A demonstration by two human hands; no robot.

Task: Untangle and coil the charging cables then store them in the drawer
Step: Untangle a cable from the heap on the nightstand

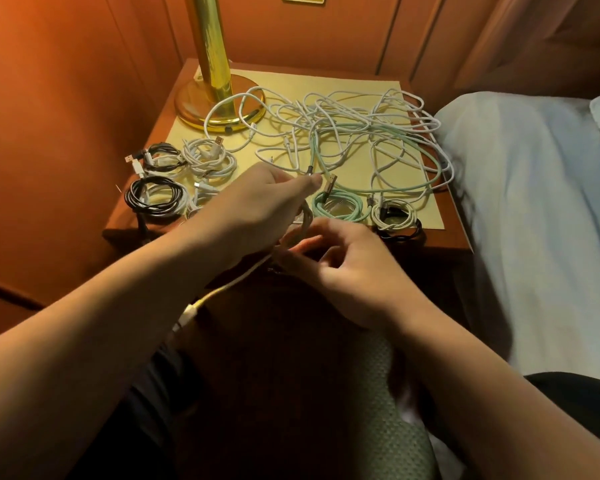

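— Cables (pixel 343 133), where are they lying?
— A big white and green tangle is lying on the yellow mat (pixel 326 81), on the far side of the nightstand (pixel 444 233). Small coils (pixel 201 157) are sitting at the left, and a green coil (pixel 340 206) is sitting near the front edge.
— What are the hands doing?
— The left hand (pixel 257 199) is pinching loops of a white cable (pixel 298 230). The right hand (pixel 347 268) is curling its fingers round the same cable, just below. One plug (pixel 187 311) is hanging down at the left
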